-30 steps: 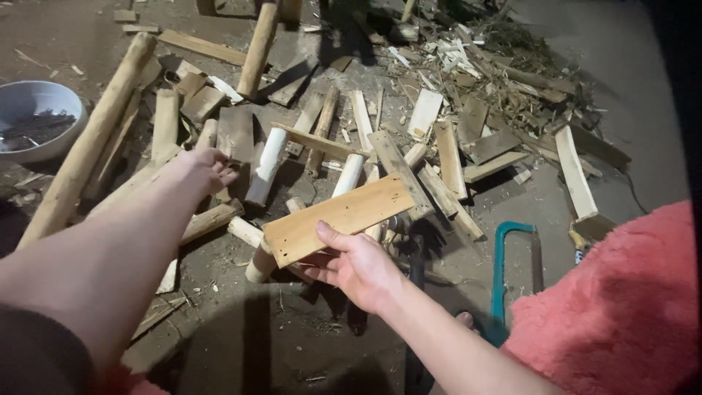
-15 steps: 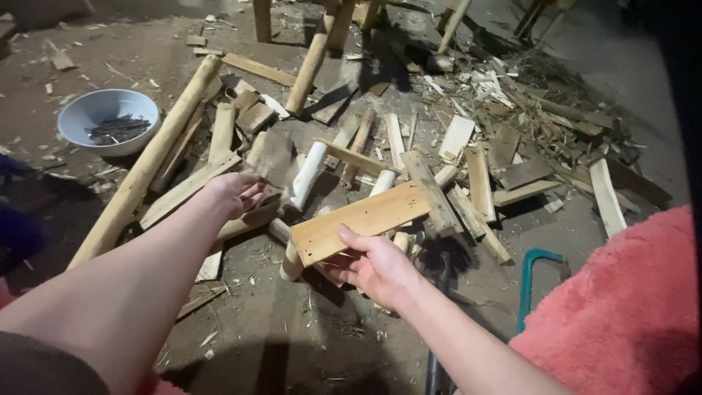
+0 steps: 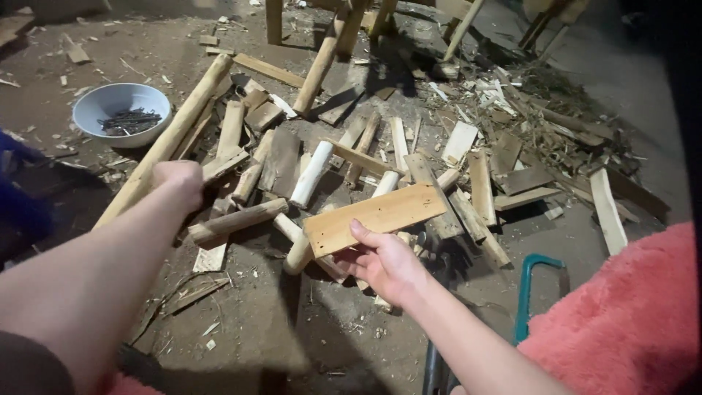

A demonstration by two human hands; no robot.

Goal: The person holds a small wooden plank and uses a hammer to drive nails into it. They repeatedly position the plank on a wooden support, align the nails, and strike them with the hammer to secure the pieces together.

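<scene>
My right hand (image 3: pixel 384 267) grips a flat, light wooden board (image 3: pixel 373 218) by its near edge and holds it level over the pile of cut wood. My left hand (image 3: pixel 179 181) reaches out to the left part of the pile with its fingers curled down. It rests against a thin slat (image 3: pixel 223 164) beside a long round pole (image 3: pixel 172 135). Whether the left hand grips anything is hidden under its knuckles. A short round log (image 3: pixel 238 218) lies just right of it.
Several offcuts, slats and short logs (image 3: pixel 468 175) litter the dirt floor. A white bowl of dark nails (image 3: pixel 121 110) sits far left. A green-framed hacksaw (image 3: pixel 537 292) lies by a pink fluffy cloth (image 3: pixel 629 322) at lower right. Wooden legs (image 3: pixel 325 55) stand at the top.
My left hand moved left and lower onto the pile near the long pole, and its fingers curled. The right hand kept the board, nearly still.
</scene>
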